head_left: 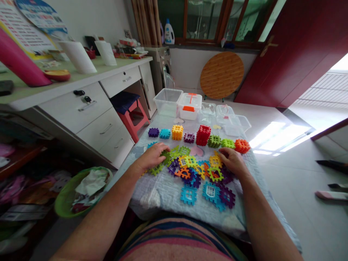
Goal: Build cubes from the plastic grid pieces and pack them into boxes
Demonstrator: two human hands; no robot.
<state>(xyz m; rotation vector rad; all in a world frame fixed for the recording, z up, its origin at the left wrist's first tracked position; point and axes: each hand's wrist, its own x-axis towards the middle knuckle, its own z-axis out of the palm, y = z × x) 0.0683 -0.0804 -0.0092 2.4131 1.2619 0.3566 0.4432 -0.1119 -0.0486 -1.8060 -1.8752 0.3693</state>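
A loose pile of colourful notched plastic building tiles (191, 162) lies on the cloth-covered table. At the pile's left side, my left hand (152, 156) has thumb and fingers closed on an olive green tile (166, 157). On the right, my right hand (234, 161) pinches the edge of a yellow tile (215, 161), its fingertips partly hidden. Nearer to me lie a blue window tile (188, 195), another blue tile (211, 191) and a purple tile (227, 196). Behind the pile runs a row of tile stacks sorted by colour, including a tall red stack (203, 135) and a yellow stack (177, 132).
Along the table's far edge stand an open clear bin (168, 102), a lidded box with orange clips (189, 106) and smaller clear containers (208, 111). A white desk (92, 105) and a red stool (134, 117) are left. A green basket (63, 203) sits on the floor.
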